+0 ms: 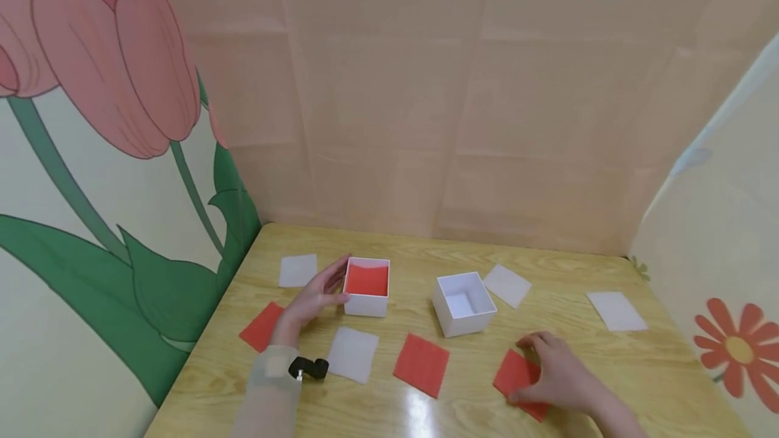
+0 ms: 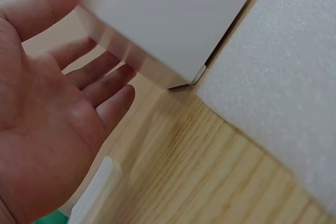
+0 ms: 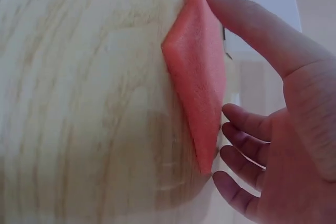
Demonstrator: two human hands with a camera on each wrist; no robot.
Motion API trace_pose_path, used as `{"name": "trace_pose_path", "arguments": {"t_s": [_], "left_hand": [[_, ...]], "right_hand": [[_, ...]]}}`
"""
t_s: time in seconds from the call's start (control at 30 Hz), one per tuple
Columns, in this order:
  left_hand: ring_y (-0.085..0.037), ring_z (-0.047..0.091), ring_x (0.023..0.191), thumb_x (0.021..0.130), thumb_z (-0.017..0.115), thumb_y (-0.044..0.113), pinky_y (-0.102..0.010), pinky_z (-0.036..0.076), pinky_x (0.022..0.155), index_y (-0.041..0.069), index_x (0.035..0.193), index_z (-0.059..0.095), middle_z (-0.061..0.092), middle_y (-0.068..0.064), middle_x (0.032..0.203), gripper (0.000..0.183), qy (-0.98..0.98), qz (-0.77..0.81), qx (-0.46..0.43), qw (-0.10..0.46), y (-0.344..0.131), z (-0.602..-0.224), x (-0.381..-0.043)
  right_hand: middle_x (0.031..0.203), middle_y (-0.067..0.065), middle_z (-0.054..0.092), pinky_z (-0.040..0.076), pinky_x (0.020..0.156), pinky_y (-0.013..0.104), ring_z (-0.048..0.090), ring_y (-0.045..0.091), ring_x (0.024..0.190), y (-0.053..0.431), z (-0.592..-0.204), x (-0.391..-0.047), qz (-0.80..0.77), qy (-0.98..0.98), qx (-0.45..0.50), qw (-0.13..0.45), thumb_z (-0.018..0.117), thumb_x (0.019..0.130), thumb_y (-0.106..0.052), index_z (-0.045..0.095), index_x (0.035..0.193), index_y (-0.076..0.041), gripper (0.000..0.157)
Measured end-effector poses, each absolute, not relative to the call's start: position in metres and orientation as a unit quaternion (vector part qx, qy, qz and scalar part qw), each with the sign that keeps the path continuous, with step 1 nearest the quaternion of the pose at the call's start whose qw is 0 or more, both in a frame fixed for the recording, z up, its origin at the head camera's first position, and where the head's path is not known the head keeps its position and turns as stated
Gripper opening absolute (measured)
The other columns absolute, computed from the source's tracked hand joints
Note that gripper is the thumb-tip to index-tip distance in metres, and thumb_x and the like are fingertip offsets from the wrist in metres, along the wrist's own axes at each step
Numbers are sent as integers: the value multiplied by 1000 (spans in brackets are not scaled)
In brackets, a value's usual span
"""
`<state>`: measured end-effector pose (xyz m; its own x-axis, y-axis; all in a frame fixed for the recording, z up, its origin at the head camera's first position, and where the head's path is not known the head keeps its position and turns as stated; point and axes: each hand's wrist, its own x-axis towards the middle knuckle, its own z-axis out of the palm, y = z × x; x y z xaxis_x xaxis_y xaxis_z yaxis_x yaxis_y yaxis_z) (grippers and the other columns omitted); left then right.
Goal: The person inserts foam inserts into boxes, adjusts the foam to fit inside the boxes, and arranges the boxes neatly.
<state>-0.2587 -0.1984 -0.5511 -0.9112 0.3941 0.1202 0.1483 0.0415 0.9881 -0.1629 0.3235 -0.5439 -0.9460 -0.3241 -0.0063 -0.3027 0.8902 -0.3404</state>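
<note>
My left hand [image 1: 312, 299] is at a white box [image 1: 367, 306] with a red foam sheet [image 1: 367, 280] in it. In the left wrist view the fingers lie loosely along the box's side, with the thumb at its edge. My right hand [image 1: 556, 378] spreads over another red foam sheet [image 1: 510, 376] on the table. The thumb touches this sheet, while the fingers reach past its far edge, as the right wrist view also shows. Between the hands stands a second white box [image 1: 465, 320], its inner floor bare.
White foam sheets lie about the boxes: one at the back left [image 1: 298, 270], one in front [image 1: 353, 355], one behind the second box [image 1: 508, 285], another far right [image 1: 617, 311]. Red sheets lie at centre [image 1: 422, 365] and left [image 1: 262, 327]. Papered walls border the wooden table [image 1: 462, 391].
</note>
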Motion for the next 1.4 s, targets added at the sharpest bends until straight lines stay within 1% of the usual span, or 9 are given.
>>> {"name": "trace_pose_path", "arguments": {"t_s": [0.1,0.17,0.27,0.4,0.63,0.77,0.87,1.1,1.4], "left_hand": [[-34,21,162,99,74,6,-49,20,131,7,171,22,23,-11,177,89,715,668,184,95,-198,-551,-258],[-33,22,162,99,74,7,-48,21,131,8,171,22,24,-9,177,89,715,669,181,96,-198,-551,-258],[-31,23,162,99,74,6,-47,22,131,10,171,23,25,-7,176,89,717,668,175,97,-197,-550,-258],[-32,22,162,99,73,5,-48,21,131,8,171,22,25,-9,176,88,717,668,177,95,-197,-550,-258],[-36,20,162,99,71,3,-51,19,131,4,170,20,23,-13,177,88,713,670,185,96,-197,-548,-257],[-36,20,162,99,72,3,-51,18,131,4,170,21,23,-13,177,88,714,668,188,94,-198,-548,-257],[-35,20,162,99,72,4,-51,18,131,4,171,21,23,-12,177,88,716,666,187,93,-198,-548,-257],[-36,21,162,98,75,7,-51,19,131,5,171,22,24,-13,176,90,712,670,189,91,-200,-550,-258],[-36,21,162,97,75,8,-52,19,131,6,171,22,24,-13,176,91,711,670,191,94,-199,-551,-260]], "right_hand": [[133,12,60,54,92,60,57,36,117,324,-545,-162,-152,973,-171,29,91,50,-85,66,128,-9,111],[132,11,59,54,92,60,57,35,116,324,-545,-161,-143,973,-178,28,91,49,-85,65,128,-10,112],[130,9,59,54,91,58,57,33,113,324,-546,-162,-138,972,-189,22,94,47,-81,64,127,-11,111],[129,9,59,55,91,57,57,34,113,325,-547,-163,-139,971,-195,11,98,45,-73,65,123,-13,104],[128,5,59,54,88,51,56,32,111,328,-547,-166,-154,968,-198,18,102,48,-64,68,123,-16,95],[128,6,60,55,87,52,56,32,111,331,-545,-166,-158,966,-201,21,101,48,-67,66,128,-14,102],[126,8,60,55,87,52,57,31,109,337,-543,-165,-150,968,-201,26,101,46,-69,65,128,-10,107],[120,5,58,54,86,48,54,26,104,345,-536,-166,-137,971,-186,69,102,51,-59,65,121,-10,93],[120,0,58,54,86,46,53,23,105,345,-536,-170,-130,972,-176,90,102,52,-57,64,123,-14,91]]}}
